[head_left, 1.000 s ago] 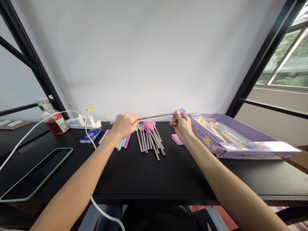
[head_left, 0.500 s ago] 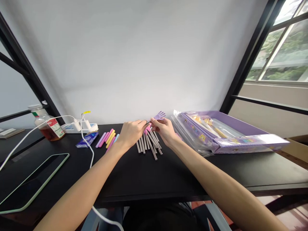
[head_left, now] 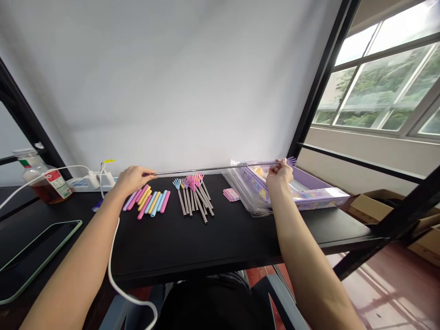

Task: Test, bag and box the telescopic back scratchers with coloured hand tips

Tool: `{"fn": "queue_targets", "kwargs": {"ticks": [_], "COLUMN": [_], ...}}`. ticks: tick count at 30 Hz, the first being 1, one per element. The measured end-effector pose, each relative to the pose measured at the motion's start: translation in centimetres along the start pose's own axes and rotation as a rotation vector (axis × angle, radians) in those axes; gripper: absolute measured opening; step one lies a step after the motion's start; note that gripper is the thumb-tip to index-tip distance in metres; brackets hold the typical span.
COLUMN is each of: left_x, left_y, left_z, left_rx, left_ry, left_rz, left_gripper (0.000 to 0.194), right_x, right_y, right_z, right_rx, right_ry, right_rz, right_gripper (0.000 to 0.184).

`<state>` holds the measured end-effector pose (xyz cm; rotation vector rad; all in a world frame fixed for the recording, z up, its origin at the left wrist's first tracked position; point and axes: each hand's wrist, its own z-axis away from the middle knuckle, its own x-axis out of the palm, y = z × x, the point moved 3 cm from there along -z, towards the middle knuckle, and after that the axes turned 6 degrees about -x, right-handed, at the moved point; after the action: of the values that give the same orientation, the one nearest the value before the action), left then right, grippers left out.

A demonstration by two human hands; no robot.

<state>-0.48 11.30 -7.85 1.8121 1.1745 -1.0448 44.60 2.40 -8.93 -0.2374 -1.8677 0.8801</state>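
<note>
Between my two hands stretches a thin metal telescopic rod (head_left: pixel 213 168), pulled out long and level above the black table (head_left: pixel 192 247). My left hand (head_left: pixel 132 179) grips its handle end. My right hand (head_left: pixel 281 171) pinches the other end, just behind its small purple hand-shaped tip (head_left: pixel 291 161). Below the rod lies a bunch of collapsed rods with coloured hand-shaped tips (head_left: pixel 194 195). Beside my left hand several pastel handle sleeves (head_left: pixel 149 201) lie in a row.
A purple box with plastic packets (head_left: pixel 295 190) sits under my right hand, a small pink pack (head_left: pixel 231 195) beside it. At left are a tablet (head_left: pixel 30 256), a bottle (head_left: pixel 43 181), a power strip (head_left: pixel 85 183) and a white cable (head_left: pixel 113 270). Black frame bars stand on both sides.
The rod was collapsed between hands close together half a second ago; now it is drawn out long, my hands far apart. The view has turned to the right.
</note>
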Motion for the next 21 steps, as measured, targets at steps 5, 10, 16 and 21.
{"fn": "queue_targets", "kwargs": {"ticks": [5,10,16,21], "left_x": [0.0,1.7,2.2,2.2], "left_y": [-1.4,-0.8,4.4,9.8], "left_z": [0.3,0.4,0.7,1.8], "left_rx": [-0.041,0.123,0.345,0.532], "left_ry": [0.085,0.077,0.178,0.303], "left_rz": [0.002,0.15,0.159,-0.015], "left_gripper": [0.036,0.036,0.033,0.03], "right_x": [-1.0,-0.2,3.3,5.9], "right_y": [0.1,0.8,3.3,5.6], "right_z": [0.0,0.6,3.5,9.2], "right_rx": [-0.018,-0.012,0.04,0.073], "right_ry": [0.134,0.072,-0.335,-0.743], "right_rz": [-0.08,-0.098,-0.028,0.099], "right_gripper": [0.034,0.039,0.039,0.047]}}
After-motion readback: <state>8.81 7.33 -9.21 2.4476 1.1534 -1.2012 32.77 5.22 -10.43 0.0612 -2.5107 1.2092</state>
